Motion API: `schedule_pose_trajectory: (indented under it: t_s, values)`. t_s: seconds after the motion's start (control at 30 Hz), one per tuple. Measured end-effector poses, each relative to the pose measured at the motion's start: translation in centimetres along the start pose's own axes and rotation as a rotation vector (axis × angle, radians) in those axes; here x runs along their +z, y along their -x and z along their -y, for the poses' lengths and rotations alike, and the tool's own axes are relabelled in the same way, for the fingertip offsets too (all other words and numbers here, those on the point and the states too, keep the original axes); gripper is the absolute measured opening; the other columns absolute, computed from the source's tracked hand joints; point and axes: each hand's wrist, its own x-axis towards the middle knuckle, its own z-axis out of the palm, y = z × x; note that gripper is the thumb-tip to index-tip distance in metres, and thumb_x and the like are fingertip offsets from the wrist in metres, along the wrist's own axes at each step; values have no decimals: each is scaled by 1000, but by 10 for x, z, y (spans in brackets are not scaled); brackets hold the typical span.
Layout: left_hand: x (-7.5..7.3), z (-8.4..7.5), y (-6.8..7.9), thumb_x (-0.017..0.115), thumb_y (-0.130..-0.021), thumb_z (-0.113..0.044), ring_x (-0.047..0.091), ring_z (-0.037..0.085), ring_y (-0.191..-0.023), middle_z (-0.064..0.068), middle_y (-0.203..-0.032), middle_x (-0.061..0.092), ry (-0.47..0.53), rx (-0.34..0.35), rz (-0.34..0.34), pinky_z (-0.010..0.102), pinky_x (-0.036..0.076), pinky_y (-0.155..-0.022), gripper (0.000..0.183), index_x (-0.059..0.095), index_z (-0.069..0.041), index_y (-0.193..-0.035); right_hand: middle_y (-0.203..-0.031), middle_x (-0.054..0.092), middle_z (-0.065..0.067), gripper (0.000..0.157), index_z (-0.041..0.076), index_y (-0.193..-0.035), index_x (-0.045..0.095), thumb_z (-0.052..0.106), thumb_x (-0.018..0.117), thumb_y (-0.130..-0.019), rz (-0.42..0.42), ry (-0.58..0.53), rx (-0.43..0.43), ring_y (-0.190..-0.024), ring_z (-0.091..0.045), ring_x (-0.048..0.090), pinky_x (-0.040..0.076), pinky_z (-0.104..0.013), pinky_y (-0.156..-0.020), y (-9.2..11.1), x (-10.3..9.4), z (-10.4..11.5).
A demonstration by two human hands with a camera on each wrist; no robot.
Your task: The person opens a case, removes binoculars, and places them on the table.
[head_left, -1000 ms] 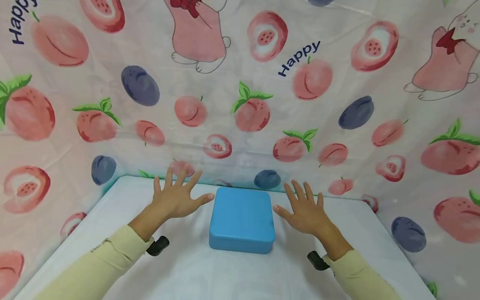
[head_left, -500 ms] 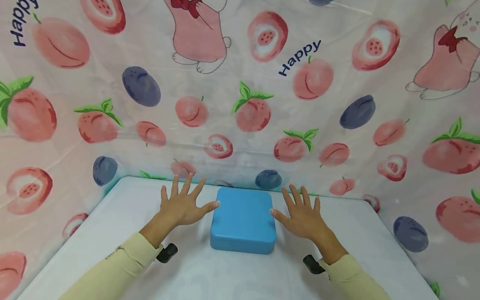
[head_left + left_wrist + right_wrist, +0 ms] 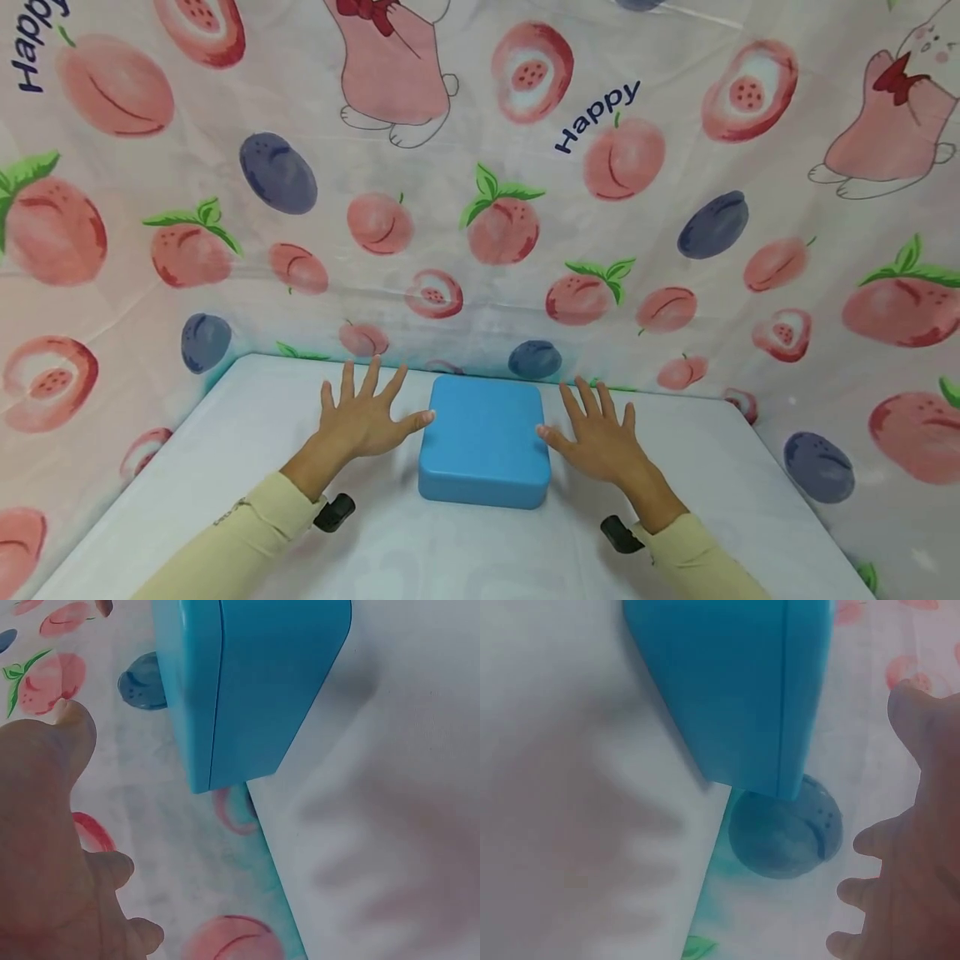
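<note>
A blue box (image 3: 483,437) with rounded corners stands in the middle of the white table. A thin seam near its top runs round the side, as both wrist views show. Left of the box, my left hand (image 3: 363,423) hovers palm down with its fingers spread and its thumb by the box's left edge. On the other side my right hand (image 3: 603,446) is held likewise, its thumb beside the right edge. The left wrist view shows the left hand (image 3: 45,825) apart from the box; in the right wrist view, the right hand (image 3: 922,840) is apart from it too.
The white table (image 3: 480,554) reaches back to a hanging cloth (image 3: 450,183) printed with peaches, plums and rabbits. This cloth also closes off the left and right sides. A small black device (image 3: 333,512) is worn at the left wrist, and another black device (image 3: 621,533) at the right.
Both hands have lowered and come slightly closer to the box. The left hand has shifted right and the right hand a little left. The box has stayed in place.
</note>
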Motion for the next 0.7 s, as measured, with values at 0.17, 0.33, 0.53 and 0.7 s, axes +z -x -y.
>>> schedule_pose_trajectory:
  t_s: [0.17, 0.33, 0.53, 0.7]
  values:
    - [5, 1, -3, 48, -94, -80, -13, 54, -158, 19, -176, -1, 12, 4, -10, 80, -8, -120, 97, 18, -25, -168, -175, 11, -19, 95, 10, -167, 21, 70, 49, -99, 11, -6, 5, -160, -51, -1, -4, -85, -117, 0, 2, 1]
    - [14, 4, -3, 51, -94, -77, -11, 55, -158, 21, -176, 0, 28, -9, 7, 80, -5, -121, 97, 18, -23, -168, -175, 10, -20, 94, 10, -168, 19, 68, 49, -100, 33, -50, 20, -160, -51, -1, -3, -85, -117, 1, 3, 0]
    - [20, 6, -5, 55, -95, -72, -10, 56, -158, 23, -175, 3, 70, -15, 6, 80, -2, -122, 96, 21, -20, -168, -175, 11, -21, 94, 9, -167, 19, 67, 49, -100, 61, -110, 24, -160, -52, 2, -1, -86, -117, -2, 8, 1]
    - [25, 5, -6, 58, -97, -65, -4, 58, -157, 26, -174, 7, 102, -17, 16, 80, 5, -122, 93, 22, -17, -168, -174, 12, -23, 94, 6, -166, 21, 64, 52, -100, 81, -198, 22, -159, -54, 4, 2, -86, -117, -4, 14, 1]
